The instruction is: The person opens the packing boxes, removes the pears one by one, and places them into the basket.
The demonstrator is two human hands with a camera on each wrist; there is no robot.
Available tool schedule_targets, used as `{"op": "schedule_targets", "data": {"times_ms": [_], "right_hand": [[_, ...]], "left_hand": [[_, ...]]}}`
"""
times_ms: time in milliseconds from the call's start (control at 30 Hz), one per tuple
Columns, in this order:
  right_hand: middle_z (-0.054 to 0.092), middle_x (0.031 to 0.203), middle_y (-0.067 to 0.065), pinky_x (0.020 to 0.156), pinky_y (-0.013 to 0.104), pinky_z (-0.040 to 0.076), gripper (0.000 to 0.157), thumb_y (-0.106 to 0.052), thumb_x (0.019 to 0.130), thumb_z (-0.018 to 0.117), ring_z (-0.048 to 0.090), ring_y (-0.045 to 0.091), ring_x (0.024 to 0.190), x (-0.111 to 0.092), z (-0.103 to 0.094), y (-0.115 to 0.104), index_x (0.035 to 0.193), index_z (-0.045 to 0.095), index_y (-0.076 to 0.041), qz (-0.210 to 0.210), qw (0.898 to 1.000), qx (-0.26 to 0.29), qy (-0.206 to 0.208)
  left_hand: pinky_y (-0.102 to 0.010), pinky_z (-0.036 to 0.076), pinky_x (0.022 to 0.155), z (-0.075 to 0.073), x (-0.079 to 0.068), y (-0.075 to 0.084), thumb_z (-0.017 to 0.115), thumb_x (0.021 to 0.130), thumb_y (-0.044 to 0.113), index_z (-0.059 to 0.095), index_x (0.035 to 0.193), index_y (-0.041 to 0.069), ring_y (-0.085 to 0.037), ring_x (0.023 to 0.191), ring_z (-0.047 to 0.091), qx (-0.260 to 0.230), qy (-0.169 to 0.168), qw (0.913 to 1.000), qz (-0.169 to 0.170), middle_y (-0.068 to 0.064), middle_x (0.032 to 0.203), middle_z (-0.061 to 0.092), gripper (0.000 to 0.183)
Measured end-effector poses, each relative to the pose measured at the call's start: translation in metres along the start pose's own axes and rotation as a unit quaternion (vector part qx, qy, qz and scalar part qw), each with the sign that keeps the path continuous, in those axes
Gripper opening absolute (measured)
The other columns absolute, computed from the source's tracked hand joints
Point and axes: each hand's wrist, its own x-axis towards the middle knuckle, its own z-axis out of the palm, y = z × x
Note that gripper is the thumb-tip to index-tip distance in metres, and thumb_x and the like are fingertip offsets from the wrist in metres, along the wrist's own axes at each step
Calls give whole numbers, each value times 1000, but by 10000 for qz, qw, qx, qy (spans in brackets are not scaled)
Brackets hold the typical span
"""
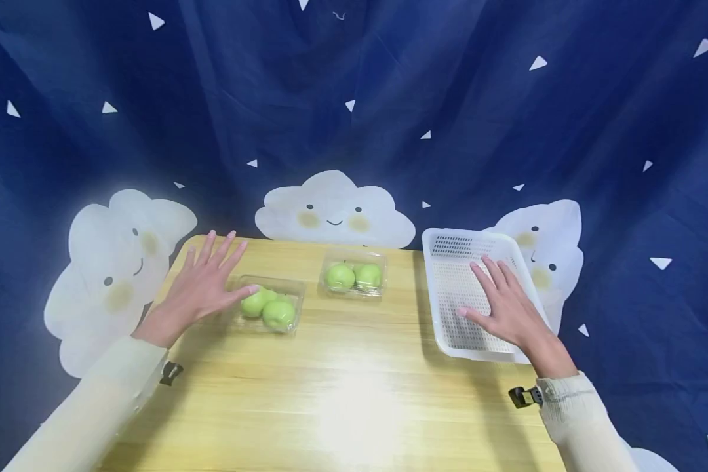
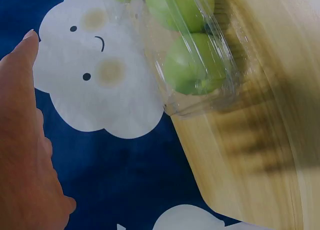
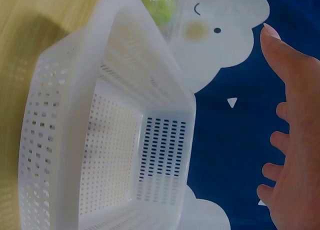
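Observation:
My left hand [image 1: 203,282] hovers with spread fingers at the left of the table, its thumb tip overlapping a clear plastic box [image 1: 299,305] in the head view. Inside that box lie green apples [image 1: 278,313]; the left wrist view shows two of them [image 2: 195,62] under the clear lid. A second clear box [image 1: 354,254] with two green apples [image 1: 368,276] stands farther back, near the middle. On the right, my right hand [image 1: 504,305] is spread above a white perforated plastic basket [image 1: 439,328]. Neither hand holds anything.
The light wooden table [image 1: 259,387] reaches back to a dark blue curtain [image 1: 307,85] printed with smiling clouds [image 1: 335,210] and white triangles. The basket stands along the table's right edge. A small black device [image 1: 525,396] sits at each wrist.

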Motion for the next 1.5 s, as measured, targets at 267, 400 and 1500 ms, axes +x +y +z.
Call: {"op": "schedule_targets", "data": {"times_ms": [267, 400, 1500], "right_hand": [[22, 170, 23, 126, 67, 18, 98, -57, 87, 72, 19, 57, 154, 7, 10, -6, 163, 30, -11, -53, 10000, 8, -29], [20, 172, 21, 125, 68, 19, 98, -58, 87, 71, 18, 55, 155, 12, 14, -11, 164, 28, -14, -23, 9999, -13, -132], [28, 169, 21, 128, 60, 23, 95, -56, 90, 71, 23, 47, 157, 48, 43, -43, 161, 33, -5, -270, 9996, 93, -57]], "left_hand": [[-76, 5, 124, 9, 5, 6, 48, 93, 78, 16, 167, 23, -43, 162, -8, -82, -28, 10000, 48, -7, 177, 2, 97], [-77, 8, 123, 12, 8, 9, 48, 92, 78, 19, 167, 23, -46, 162, -5, -83, 26, 9999, 94, -8, 177, 4, 97], [-69, 6, 128, 38, 28, 37, 45, 92, 81, 10, 168, 18, -42, 163, 1, -510, -139, 9984, 180, -8, 176, -3, 104]]}}
